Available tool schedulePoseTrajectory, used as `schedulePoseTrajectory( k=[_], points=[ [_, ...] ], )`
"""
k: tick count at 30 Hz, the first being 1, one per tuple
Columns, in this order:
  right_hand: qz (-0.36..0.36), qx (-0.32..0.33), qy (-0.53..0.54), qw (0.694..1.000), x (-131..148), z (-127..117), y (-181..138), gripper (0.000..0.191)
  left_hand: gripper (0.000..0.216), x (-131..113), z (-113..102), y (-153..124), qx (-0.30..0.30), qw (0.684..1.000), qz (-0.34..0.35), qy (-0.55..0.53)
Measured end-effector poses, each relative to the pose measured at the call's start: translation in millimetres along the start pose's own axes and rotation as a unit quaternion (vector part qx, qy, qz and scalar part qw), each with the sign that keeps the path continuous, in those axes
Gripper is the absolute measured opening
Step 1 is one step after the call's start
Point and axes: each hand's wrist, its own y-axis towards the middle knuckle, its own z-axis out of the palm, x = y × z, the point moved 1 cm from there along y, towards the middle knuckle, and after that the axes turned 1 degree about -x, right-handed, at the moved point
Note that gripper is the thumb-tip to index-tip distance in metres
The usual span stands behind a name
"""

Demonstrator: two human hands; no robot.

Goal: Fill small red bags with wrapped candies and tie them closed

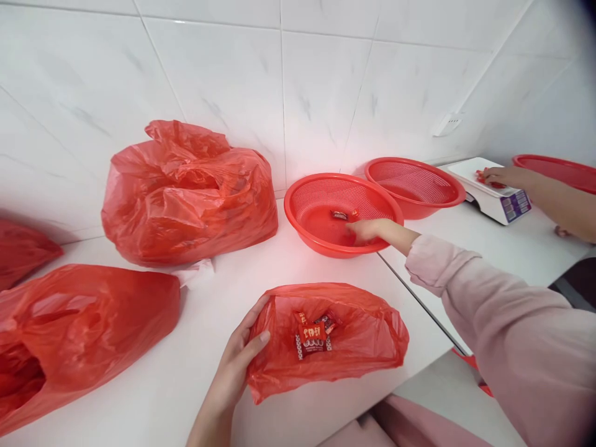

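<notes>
- Left hand (242,354) pinches one edge of the red bag (365,351) on the table (218,304), wrapped treats (313,333) inside; unheld far side could sag shut imo
- Right hand (367,231) dips into the basket (310,239), too blurry to tell if gripping; rushing might spill stuff

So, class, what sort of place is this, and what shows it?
Probably a packing room: what looks like a weighing scale stands on a white worktop, with red perforated baskets nearby and small wrapped packets in an open red bag.
</notes>
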Motion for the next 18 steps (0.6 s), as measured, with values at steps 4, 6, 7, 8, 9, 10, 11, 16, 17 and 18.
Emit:
schedulePoseTrajectory(
  k=[4, 6, 7, 8, 9, 10, 11, 16, 17, 18],
  points=[
    [-0.029, 0.067, 0.013, 0.997, -1.0, 9.4, 1.3, 0.022, 0.066, -0.1, 0.4, 0.3, -0.006, 1.0, 0.006, 0.01],
    [-0.053, 0.069, 0.04, 0.995, 2.1, 7.9, -1.6, 0.022, 0.065, -0.2, 0.7, 0.4, -0.004, 1.0, 0.006, 0.014],
    [-0.066, 0.067, 0.054, 0.994, 4.7, 7.0, -3.4, 0.025, 0.064, -0.3, 0.9, 0.4, -0.003, 1.0, 0.006, 0.017],
    [-0.078, 0.067, 0.067, 0.992, 8.2, 6.9, -5.1, 0.03, 0.064, -0.5, 1.1, 0.3, -0.002, 1.0, 0.006, 0.019],
    [-0.09, 0.07, 0.077, 0.99, 12.4, 7.7, -6.6, 0.033, 0.064, -0.7, 1.4, 0.2, 0.0, 1.0, 0.006, 0.02],
    [-0.101, 0.077, 0.085, 0.988, 17.4, 9.7, -7.8, 0.034, 0.064, -0.9, 1.6, 0.1, 0.002, 1.0, 0.004, 0.02],
    [-0.112, 0.087, 0.092, 0.986, 23.1, 12.7, -8.6, 0.032, 0.064, -1.1, 1.8, 0.0, 0.004, 1.0, 0.002, 0.018],
    [-0.167, 0.08, 0.147, 0.972, 50.7, 25.3, -13.4, 0.021, 0.063, -1.3, 1.9, -0.1, -0.006, 0.999, 0.007, 0.03],
    [-0.176, 0.06, 0.165, 0.969, 54.4, 24.0, -16.8, 0.021, 0.062, -1.1, 1.8, -0.1, -0.005, 0.999, 0.009, 0.03],
    [-0.184, 0.038, 0.185, 0.965, 57.3, 21.1, -21.7, 0.021, 0.062, -0.9, 1.8, -0.1, -0.003, 1.0, 0.009, 0.028]
  ],
)
